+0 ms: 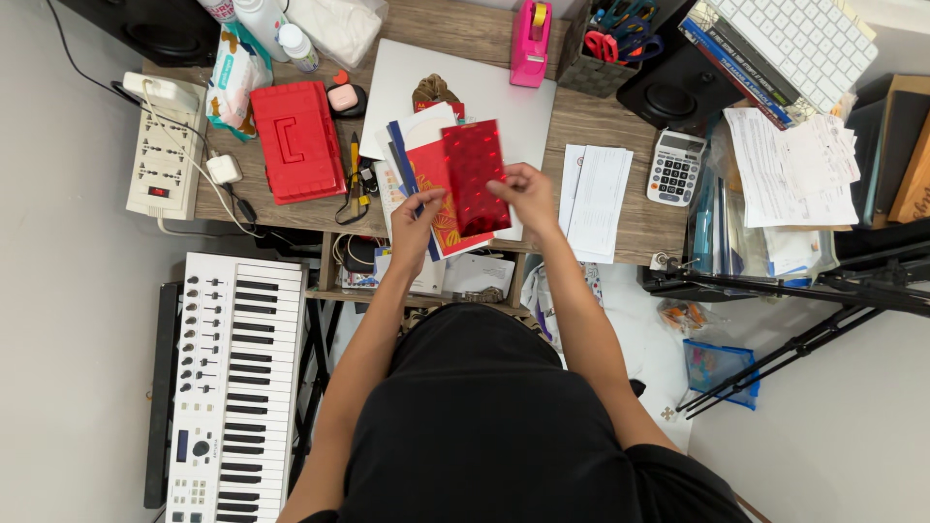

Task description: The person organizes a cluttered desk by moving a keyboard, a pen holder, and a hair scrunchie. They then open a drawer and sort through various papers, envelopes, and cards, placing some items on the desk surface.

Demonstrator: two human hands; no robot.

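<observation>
Shiny red envelope (475, 177) — long axis away from the person, slightly tilted — in right hand (526, 194) grip, left hand (415, 225) pinching the card stack (426, 189).

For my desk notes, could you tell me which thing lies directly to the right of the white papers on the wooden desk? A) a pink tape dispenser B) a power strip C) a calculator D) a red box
C: the calculator sits just right of the white papers on the desk, beyond the right hand holding the shiny red envelope.
</observation>
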